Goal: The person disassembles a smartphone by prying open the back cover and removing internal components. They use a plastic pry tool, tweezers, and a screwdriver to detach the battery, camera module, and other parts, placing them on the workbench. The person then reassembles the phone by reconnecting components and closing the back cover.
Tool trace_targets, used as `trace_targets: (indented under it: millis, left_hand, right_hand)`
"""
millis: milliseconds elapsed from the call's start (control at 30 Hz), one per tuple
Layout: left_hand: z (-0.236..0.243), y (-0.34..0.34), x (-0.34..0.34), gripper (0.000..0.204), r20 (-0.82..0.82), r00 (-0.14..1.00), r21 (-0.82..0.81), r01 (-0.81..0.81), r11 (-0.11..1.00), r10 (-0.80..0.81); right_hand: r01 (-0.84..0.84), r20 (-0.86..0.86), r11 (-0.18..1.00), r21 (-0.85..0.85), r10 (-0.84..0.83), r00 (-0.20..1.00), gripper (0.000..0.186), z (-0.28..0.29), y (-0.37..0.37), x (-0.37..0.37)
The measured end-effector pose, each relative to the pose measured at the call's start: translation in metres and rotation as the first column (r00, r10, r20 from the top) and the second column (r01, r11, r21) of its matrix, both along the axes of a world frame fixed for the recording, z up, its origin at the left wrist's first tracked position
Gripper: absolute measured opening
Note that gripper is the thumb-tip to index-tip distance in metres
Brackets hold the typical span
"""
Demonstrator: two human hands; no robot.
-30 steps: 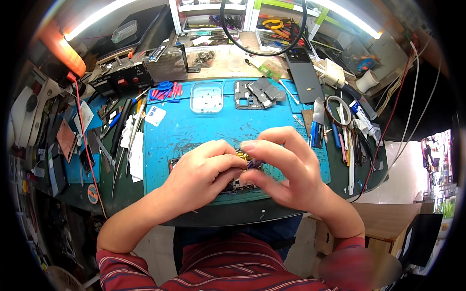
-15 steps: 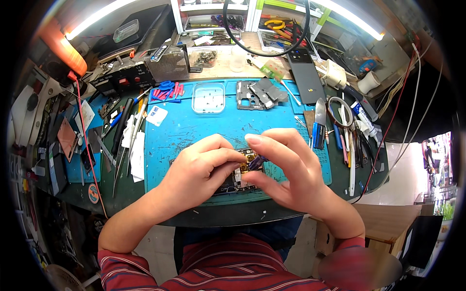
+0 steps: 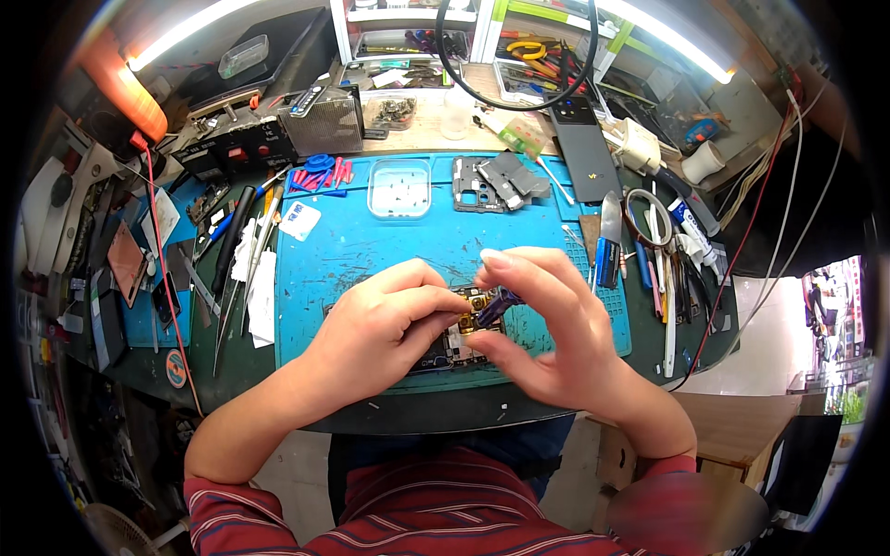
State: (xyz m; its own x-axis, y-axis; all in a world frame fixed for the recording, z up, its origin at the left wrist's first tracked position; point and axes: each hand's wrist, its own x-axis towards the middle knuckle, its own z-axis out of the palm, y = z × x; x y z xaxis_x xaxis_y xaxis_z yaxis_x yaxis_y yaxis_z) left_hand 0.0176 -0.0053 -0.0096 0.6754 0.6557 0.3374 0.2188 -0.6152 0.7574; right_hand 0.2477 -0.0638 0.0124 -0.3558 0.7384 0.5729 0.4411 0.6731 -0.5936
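Spread well apart, the thumb and forefinger of the right hand (image 3: 556,329) make a curved gap just right of the frame's centre, with a dark purple tool (image 3: 498,307) slanting through it. Whether the curled fingers behind hold that tool I cannot tell. On the left hand (image 3: 380,324), thumb and forefinger are pressed together at the tips; whether anything is pinched between them is hidden.

Largest around them is the blue mat (image 3: 343,250), filling the middle of the frame. On its lower part lies an opened phone (image 3: 461,347), directly below both grips: the left hand covers much of its left portion, and its bare right end shows between the two hands, under the purple tool. A dark phone-shaped slab (image 3: 579,153) lies at upper right. Smaller, at upper centre, is a grey-black frame (image 3: 473,190) with flat grey pieces partly on it. Left of that sits a clear tray (image 3: 400,214), then a white square (image 3: 299,221) at the mat's upper left. Smallest are gold-coloured parts (image 3: 477,303) in the opened phone, beside the left fingertips, and dark specks (image 3: 399,198) in the tray.
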Motion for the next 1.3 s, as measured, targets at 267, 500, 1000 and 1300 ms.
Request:
trace_targets:
  millis: [267,500,1000,1300]
  left_hand:
    - [-0.004,0.001,-0.001,0.021,-0.002,1.0,0.02,0.005,1.0,-0.005]
    - [-0.003,0.0,-0.001,0.02,-0.017,1.0,0.007,-0.007,1.0,0.007]
    - [-0.003,0.0,0.0,0.022,-0.046,0.999,0.0,0.001,1.0,-0.001]
    - [-0.002,-0.004,0.003,0.019,-0.081,0.997,0.123,0.02,0.992,-0.01]
  right_hand:
    - [0.012,-0.06,0.999,0.031,-0.01,0.998,0.067,-0.001,0.002,-0.005]
    - [0.028,-0.023,0.998,0.062,-0.026,0.999,0.072,-0.004,0.003,-0.003]
    - [0.023,-0.076,0.999,0.043,-0.019,0.997,0.072,-0.005,0.001,0.003]
    - [-0.021,-0.043,0.994,0.111,0.026,0.999,0.082,-0.004,-0.003,0.005]
